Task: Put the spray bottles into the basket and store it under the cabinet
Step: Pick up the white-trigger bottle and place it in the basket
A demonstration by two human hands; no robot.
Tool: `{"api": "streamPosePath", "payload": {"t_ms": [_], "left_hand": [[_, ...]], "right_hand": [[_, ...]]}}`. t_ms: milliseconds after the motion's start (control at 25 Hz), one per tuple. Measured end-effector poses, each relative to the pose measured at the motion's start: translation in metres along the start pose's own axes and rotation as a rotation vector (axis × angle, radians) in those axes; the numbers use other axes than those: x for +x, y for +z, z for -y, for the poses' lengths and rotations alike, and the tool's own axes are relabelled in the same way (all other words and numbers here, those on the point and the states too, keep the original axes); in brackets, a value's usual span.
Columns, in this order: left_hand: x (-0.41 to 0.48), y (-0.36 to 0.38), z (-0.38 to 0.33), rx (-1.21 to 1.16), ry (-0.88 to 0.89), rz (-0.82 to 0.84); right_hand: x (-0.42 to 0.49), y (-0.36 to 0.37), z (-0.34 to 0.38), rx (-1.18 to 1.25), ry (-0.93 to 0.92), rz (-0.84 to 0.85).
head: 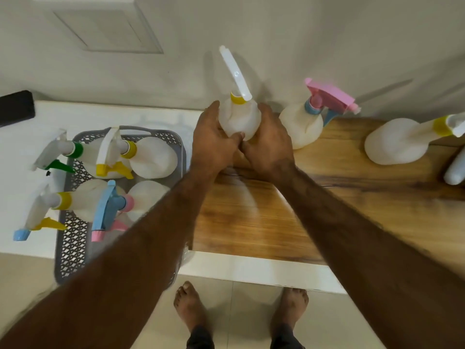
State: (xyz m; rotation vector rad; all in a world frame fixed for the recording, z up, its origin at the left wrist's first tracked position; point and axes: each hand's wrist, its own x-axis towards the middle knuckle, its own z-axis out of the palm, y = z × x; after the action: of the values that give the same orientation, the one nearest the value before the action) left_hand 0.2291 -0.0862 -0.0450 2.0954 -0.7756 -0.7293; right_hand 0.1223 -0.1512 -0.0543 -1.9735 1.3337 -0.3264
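Note:
Both hands wrap a white spray bottle with a yellow collar [239,118] at the back of the wooden counter [314,210]. My left hand [214,144] grips its left side, my right hand [269,144] its right side. A grey perforated basket [73,233] stands to the left on the white surface, with several spray bottles [151,157] in it, nozzles pointing left. On the wood to the right stand a bottle with a pink and blue trigger [302,127] and a bottle with a yellow collar [395,142].
A further white bottle [455,170] shows at the right edge. A black object [15,107] lies at the far left against the wall. My bare feet [191,308] stand on the tiled floor below the counter's front edge.

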Motion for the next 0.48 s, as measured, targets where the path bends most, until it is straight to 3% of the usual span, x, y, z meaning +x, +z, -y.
{"api": "streamPosePath", "payload": {"t_ms": [160, 360, 480], "left_hand": [[0.011, 0.002, 0.000, -0.036, -0.021, 0.030], [-0.018, 0.006, -0.011, -0.069, -0.006, -0.070], [-0.040, 0.002, -0.016, -0.044, 0.026, -0.119]], "right_hand": [[0.010, 0.003, 0.006, -0.040, 0.008, 0.022], [-0.004, -0.004, 0.024, -0.180, 0.036, 0.003], [-0.024, -0.018, 0.042, -0.118, 0.044, 0.009]]}}
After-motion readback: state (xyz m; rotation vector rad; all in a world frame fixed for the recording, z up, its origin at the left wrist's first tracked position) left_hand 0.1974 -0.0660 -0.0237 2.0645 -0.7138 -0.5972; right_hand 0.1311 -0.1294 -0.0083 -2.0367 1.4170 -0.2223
